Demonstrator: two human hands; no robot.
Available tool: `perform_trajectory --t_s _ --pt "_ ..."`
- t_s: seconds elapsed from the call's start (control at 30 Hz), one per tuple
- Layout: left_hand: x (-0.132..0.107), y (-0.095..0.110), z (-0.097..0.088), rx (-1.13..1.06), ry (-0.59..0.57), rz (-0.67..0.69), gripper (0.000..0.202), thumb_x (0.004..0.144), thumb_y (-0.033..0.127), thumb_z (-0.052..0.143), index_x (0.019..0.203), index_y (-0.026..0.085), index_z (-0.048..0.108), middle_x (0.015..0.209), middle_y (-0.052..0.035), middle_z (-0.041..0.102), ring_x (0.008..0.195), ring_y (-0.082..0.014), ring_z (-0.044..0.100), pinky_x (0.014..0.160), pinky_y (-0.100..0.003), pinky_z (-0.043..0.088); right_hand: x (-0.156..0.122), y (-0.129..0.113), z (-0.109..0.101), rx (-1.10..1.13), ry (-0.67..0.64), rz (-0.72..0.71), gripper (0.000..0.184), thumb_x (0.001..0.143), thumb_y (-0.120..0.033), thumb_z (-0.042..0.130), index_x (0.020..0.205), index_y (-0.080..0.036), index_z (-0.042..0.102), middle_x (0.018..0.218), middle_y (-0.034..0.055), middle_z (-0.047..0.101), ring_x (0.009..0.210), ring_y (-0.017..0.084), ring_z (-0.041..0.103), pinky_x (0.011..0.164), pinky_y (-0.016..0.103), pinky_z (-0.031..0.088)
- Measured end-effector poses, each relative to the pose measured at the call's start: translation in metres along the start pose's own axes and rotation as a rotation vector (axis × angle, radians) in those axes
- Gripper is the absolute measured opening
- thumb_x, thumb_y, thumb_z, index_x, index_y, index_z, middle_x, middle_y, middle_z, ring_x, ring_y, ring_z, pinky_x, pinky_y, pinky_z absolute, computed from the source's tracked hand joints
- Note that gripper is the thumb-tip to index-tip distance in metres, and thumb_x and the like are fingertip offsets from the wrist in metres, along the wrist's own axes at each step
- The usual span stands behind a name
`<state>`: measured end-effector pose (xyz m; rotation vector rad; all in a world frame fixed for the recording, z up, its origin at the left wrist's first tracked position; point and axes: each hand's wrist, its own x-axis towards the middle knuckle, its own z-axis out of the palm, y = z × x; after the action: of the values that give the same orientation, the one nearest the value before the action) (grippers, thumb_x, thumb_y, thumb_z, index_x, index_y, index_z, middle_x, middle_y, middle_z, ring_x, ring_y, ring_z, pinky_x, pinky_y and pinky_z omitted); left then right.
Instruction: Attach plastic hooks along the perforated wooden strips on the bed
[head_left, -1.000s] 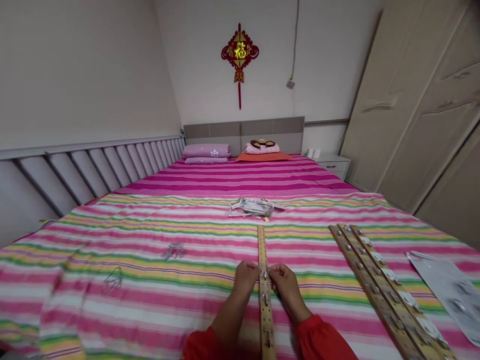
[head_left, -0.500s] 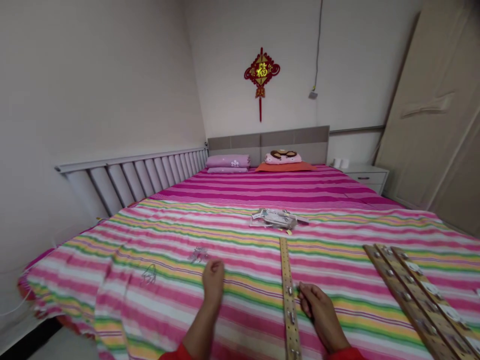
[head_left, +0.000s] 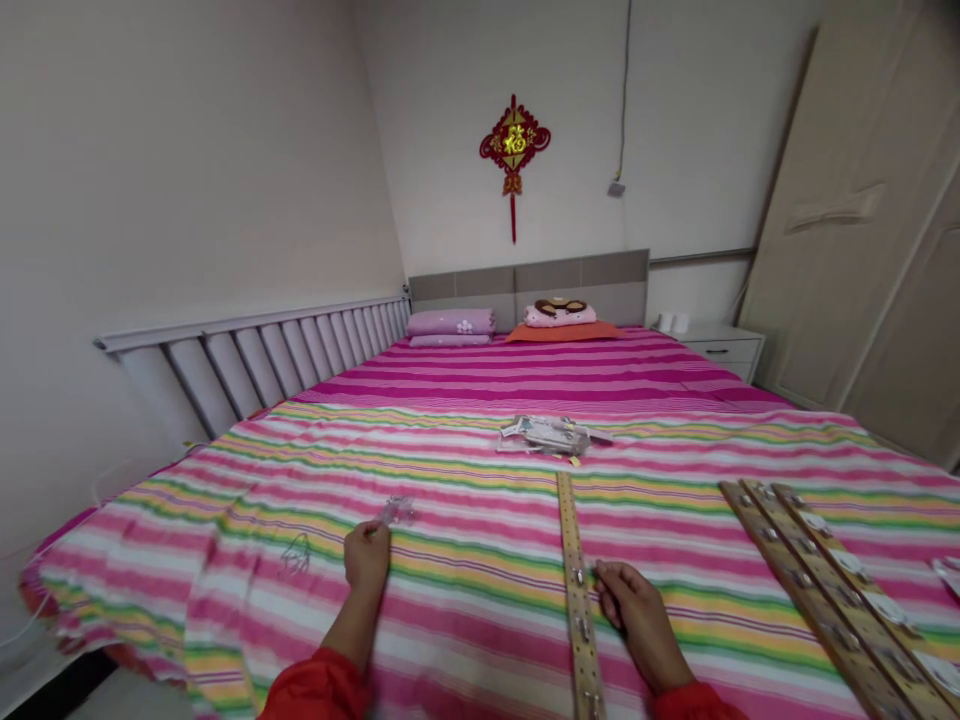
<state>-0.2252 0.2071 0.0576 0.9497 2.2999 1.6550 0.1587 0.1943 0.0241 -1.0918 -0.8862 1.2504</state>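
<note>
Head view, wall hanging: red and gold, the wall hanging (head_left: 514,140) is showing a large gold character, 福, at upper centre; its smaller side characters are blurring.
Packets: clear plastic packets (head_left: 551,435) are lying in a heap at centre, their print too small to read.
Perforated strip: a yellow-brown, wood-like strip (head_left: 570,530) is lying lengthwise right of lower centre, bearing shiny metal pieces (head_left: 578,576).
Right hand: the right hand (head_left: 630,600) is hovering just beside the strip, thumb and forefinger nearly together; whether they are gripping anything cannot be told.
Left hand: the left hand (head_left: 367,555) is curling its fingers together just beside a crinkled clear bag (head_left: 400,511), left of centre; a grip cannot be told.
Other strips: three long strips (head_left: 829,588) are lying side by side at lower right, carrying metal pieces and white discs (head_left: 851,562).
Blanket: striped, softly creased cloth (head_left: 480,590) is spreading beneath everything.
</note>
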Motion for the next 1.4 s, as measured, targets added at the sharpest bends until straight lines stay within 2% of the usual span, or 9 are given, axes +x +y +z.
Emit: perform_trajectory --t_s 0.23,0.5,0.57,0.67,0.73,0.9,1.1,1.27,1.4 --pt "-0.024 0.017 -0.011 -0.424 -0.184 -0.229 0.014 0.063 0.029 0.060 0.058 0.018 0.053 0.049 0.0047 0.051 0.050 -0.0114 0.050 0.049 -0.022 0.039 -0.002 -0.002 0.001 0.004 -0.004 -0.006 0.047 0.061 -0.060 0.072 0.055 -0.017 0.055 0.033 -0.0077 0.041 0.033 0.005 0.030 0.040 0.022 0.018" --pt "-0.105 0.059 0.001 -0.698 -0.531 -0.519 0.011 0.066 0.019 0.067 0.068 0.016 0.056 0.063 -0.0037 0.067 0.056 -0.0119 0.064 0.049 -0.019 0.047 -0.005 -0.007 0.003 0.044 -0.001 -0.044 0.044 0.062 -0.057 0.072 0.056 -0.018 0.054 0.035 -0.0078 0.041 0.033 0.005 0.029 0.039 0.022 0.018" --pt "-0.125 0.074 0.005 -0.684 -0.630 -0.460 0.020 0.061 0.026 0.074 0.065 0.017 0.057 0.062 -0.0032 0.068 0.058 -0.0134 0.065 0.049 -0.019 0.046 -0.006 -0.009 0.002 0.071 -0.003 -0.043 0.044 0.062 -0.057 0.072 0.056 -0.018 0.054 0.034 -0.0081 0.040 0.033 0.006 0.029 0.039 0.022 0.019" --pt "-0.146 0.096 0.007 -0.629 -0.747 -0.191 0.030 0.053 0.036 0.080 0.063 0.016 0.061 0.061 -0.0026 0.067 0.062 -0.0156 0.064 0.055 -0.022 0.047 -0.008 -0.014 0.001 0.104 0.000 -0.037 0.043 0.061 -0.056 0.073 0.056 -0.018 0.054 0.036 -0.0076 0.041 0.034 0.006 0.030 0.039 0.022 0.018" --pt "-0.154 0.106 0.006 -0.670 -0.785 -0.106 0.033 0.051 0.040 0.082 0.066 0.016 0.065 0.066 -0.0026 0.068 0.068 -0.0162 0.064 0.061 -0.023 0.048 -0.012 -0.019 0.000 0.108 -0.014 -0.021 0.043 0.062 -0.056 0.073 0.058 -0.018 0.055 0.039 -0.0067 0.044 0.034 0.006 0.030 0.038 0.021 0.016" --pt "-0.168 0.114 0.006 -0.955 -0.728 -0.293 0.040 0.048 0.043 0.085 0.075 0.019 0.068 0.078 -0.0015 0.067 0.069 -0.0118 0.059 0.066 -0.023 0.048 -0.031 -0.039 0.010 0.076 -0.120 0.020 0.041 0.069 -0.055 0.069 0.060 -0.017 0.056 0.040 -0.0074 0.041 0.036 0.005 0.026 0.038 0.021 0.013" --pt "-0.194 0.123 0.017 -1.049 -0.821 -0.353 0.036 0.047 0.035 0.088 0.072 0.018 0.069 0.078 -0.0017 0.066 0.072 -0.0111 0.058 0.068 -0.022 0.047 -0.054 -0.074 0.032 0.080 -0.276 0.002 0.037 0.068 -0.052 0.072 0.065 -0.017 0.060 0.040 -0.0079 0.042 0.036 0.005 0.028 0.039 0.021 0.017" --pt "-0.211 0.127 0.026 -1.057 -0.898 -0.521 0.034 0.056 0.033 0.085 0.083 0.020 0.068 0.087 -0.0015 0.066 0.073 -0.0093 0.058 0.065 -0.019 0.044 -0.062 -0.089 0.038 0.077 -0.245 -0.049 0.039 0.061 -0.051 0.077 0.077 -0.018 0.066 0.046 -0.0069 0.049 0.036 0.006 0.034 0.038 0.021 0.021" --pt "-0.223 0.127 0.030 -1.056 -1.005 -0.545 0.029 0.063 0.032 0.081 0.086 0.021 0.068 0.087 -0.0017 0.067 0.075 -0.0107 0.060 0.065 -0.020 0.044 -0.060 -0.088 0.035 0.043 -0.224 -0.085 0.038 0.060 -0.052 0.077 0.074 -0.019 0.065 0.046 -0.0064 0.050 0.035 0.005 0.035 0.037 0.021 0.022"
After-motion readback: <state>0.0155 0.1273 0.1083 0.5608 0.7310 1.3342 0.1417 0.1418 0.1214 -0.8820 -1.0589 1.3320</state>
